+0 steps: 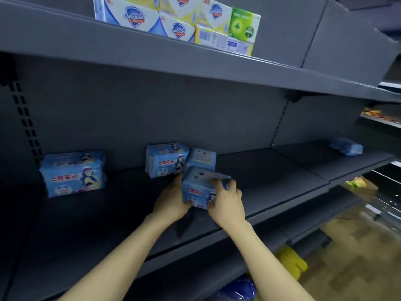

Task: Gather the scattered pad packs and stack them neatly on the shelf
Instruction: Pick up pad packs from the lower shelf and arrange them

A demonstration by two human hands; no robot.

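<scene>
Head view shows a blue pad pack [198, 191] gripped between both hands near the middle of the dark grey shelf [108, 213]. The left hand [171, 203] wraps the pack's left side with its thumb on the lower front. The right hand [227, 200] curls its fingers over the top right corner and presses its thumb against the front. Whether the pack's bottom edge touches the shelf or sits just above it cannot be told.

Just behind the held pack, touching or nearly touching it, a second pack [201, 158] stands with its printed back side facing out. Right beside that one to the left, close to the back wall, is a blue bundle of packs [166, 159]. Well apart to the left, a larger bundle [72, 172] stands facing front. Far to the right, on the next shelf section, a lone pack [346, 146] lies blurred near the back.

On the upper shelf [130, 46] are stacked white and yellow soap boxes [173, 18], with a green box [244, 25] at their right end.
</scene>
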